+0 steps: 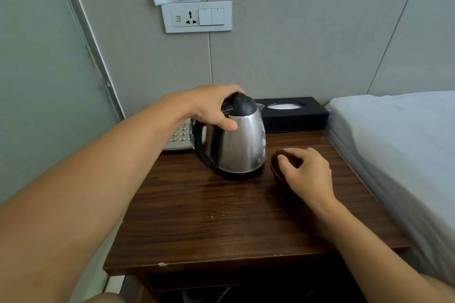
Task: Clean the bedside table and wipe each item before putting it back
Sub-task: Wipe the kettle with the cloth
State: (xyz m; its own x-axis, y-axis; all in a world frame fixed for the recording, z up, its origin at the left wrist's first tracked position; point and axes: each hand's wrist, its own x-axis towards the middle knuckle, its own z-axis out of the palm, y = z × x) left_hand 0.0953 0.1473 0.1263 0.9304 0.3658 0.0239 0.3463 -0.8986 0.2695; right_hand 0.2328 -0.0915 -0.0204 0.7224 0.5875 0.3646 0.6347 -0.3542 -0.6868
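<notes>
Two hands at work on our bedside worktop (221,224): our left hand (211,106) holds a grip round the steel kettle's (242,145) top, mid-worktop, while our right hand (307,172) clutches a brown cloth (277,167) just beside it.

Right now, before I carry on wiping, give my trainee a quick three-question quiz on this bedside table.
1. True or false: the left hand grips the top of the kettle.
2. What does the right hand hold? A) white tissue B) dark brown cloth C) phone handset
3. Fill in: the black tissue box sits behind the kettle, against the ____.

Key: 1 true; 2 B; 3 wall. The telephone is partly hidden behind the left wrist.
</notes>
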